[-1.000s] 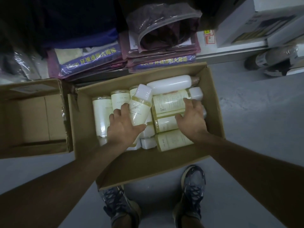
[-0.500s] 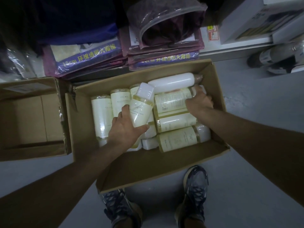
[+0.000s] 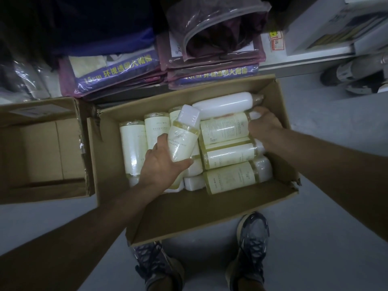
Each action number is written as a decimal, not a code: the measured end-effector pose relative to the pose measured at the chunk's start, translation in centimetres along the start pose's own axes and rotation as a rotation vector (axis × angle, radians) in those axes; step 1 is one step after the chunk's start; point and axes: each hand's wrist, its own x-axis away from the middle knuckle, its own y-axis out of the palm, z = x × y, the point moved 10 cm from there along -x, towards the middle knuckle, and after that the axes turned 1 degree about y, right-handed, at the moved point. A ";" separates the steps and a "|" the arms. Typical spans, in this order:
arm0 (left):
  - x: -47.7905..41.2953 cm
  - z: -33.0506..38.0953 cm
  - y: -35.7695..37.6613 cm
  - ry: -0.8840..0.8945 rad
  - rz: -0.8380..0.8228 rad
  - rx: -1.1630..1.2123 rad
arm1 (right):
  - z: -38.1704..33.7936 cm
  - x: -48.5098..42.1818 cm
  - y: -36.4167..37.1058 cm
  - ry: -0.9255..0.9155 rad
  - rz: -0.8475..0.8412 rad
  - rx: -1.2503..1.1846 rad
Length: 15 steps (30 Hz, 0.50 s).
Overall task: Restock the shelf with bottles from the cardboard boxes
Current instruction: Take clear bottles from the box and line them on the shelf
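Observation:
An open cardboard box [image 3: 212, 208] on the floor holds several pale yellow bottles with white caps, most lying flat. My left hand [image 3: 161, 162] grips one bottle [image 3: 182, 139], lifted and tilted above the others with its cap away from me. My right hand [image 3: 263, 124] is curled round the cap end of a lying bottle [image 3: 223, 128] near the box's right wall. A plain white bottle [image 3: 223, 105] lies along the far side.
An empty cardboard box [image 3: 42, 148] stands to the left. Stacked bagged goods with purple labels [image 3: 117, 72] lie behind the boxes. A white shelf unit [image 3: 327, 32] is at the upper right. My two shoes [image 3: 251, 244] stand at the box's near flap.
My right hand slid from the middle bottles to the cap end of a bottle at the box's right wall. My left hand raised its bottle slightly.

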 end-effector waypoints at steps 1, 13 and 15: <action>0.1 -0.1 0.0 0.000 -0.003 0.013 | 0.0 0.4 -0.1 -0.003 0.008 0.002; 2.4 -2.6 -0.8 -0.040 0.067 0.078 | 1.5 6.8 -0.5 -0.099 0.263 -0.484; 3.0 -3.6 -1.3 -0.037 0.098 0.126 | 1.3 7.6 -0.1 -0.126 0.290 -0.584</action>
